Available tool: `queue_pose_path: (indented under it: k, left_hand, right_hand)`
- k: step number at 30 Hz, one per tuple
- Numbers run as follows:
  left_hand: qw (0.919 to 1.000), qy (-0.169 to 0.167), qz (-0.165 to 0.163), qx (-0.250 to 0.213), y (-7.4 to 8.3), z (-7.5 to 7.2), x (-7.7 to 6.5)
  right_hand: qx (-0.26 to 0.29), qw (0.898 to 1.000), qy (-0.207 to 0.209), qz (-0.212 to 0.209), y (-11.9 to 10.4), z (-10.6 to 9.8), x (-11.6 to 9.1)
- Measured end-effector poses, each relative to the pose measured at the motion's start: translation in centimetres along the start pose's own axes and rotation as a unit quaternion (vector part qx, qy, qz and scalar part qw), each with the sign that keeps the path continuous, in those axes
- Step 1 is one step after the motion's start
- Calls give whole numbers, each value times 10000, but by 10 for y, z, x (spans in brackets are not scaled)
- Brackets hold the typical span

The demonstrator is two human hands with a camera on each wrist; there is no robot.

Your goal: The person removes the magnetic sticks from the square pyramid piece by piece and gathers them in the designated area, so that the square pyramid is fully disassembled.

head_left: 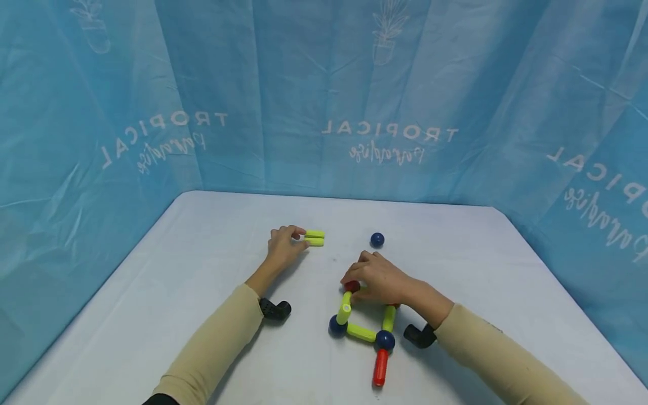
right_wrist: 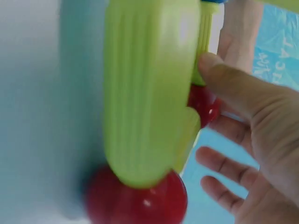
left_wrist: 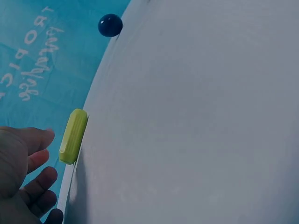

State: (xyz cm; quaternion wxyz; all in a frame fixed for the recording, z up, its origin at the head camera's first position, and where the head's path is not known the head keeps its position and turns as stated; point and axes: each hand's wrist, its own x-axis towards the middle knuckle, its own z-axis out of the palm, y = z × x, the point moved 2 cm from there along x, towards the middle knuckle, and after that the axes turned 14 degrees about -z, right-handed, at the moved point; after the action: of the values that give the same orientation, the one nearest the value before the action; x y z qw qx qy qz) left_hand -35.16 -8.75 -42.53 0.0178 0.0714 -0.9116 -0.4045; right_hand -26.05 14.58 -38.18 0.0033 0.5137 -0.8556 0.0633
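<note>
Right of centre on the table lies a square frame of building rods and balls, its sides yellow-green rods [head_left: 361,333]. Its near corners are blue balls [head_left: 385,340]; the far ones are red balls [right_wrist: 138,200], partly hidden by my hand in the head view. One short rod [head_left: 344,314] rises from the left blue ball. A red rod [head_left: 381,368] points towards me from the other. My right hand [head_left: 382,278] pinches the far left corner, thumb on a rod beside the red ball. My left hand [head_left: 286,246] reaches, fingers parted, to two loose yellow-green rods [head_left: 315,242].
A loose blue ball [head_left: 377,240] sits beyond the right hand. The white table [head_left: 223,242] ends at a blue printed curtain [head_left: 298,157] at the back and sides. Black wrist cameras [head_left: 275,309] hang close over the table under both forearms.
</note>
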Motion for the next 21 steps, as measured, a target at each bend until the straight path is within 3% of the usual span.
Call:
queue_pose_path:
  k: [6, 15, 21]
  left_hand:
    - [9999, 71, 67, 38, -3, -9, -11]
    - [9996, -28, 291, 55, -5, -21, -44]
    - [9980, -240, 581, -78, 2, -23, -71]
  right_hand:
    - [-616, 9957, -49, 687, 4, -2, -8]
    - [-615, 9846, 257, 1615, -1, 10, -22]
    - [-232, 9835, 716, 1644, -3, 15, -26]
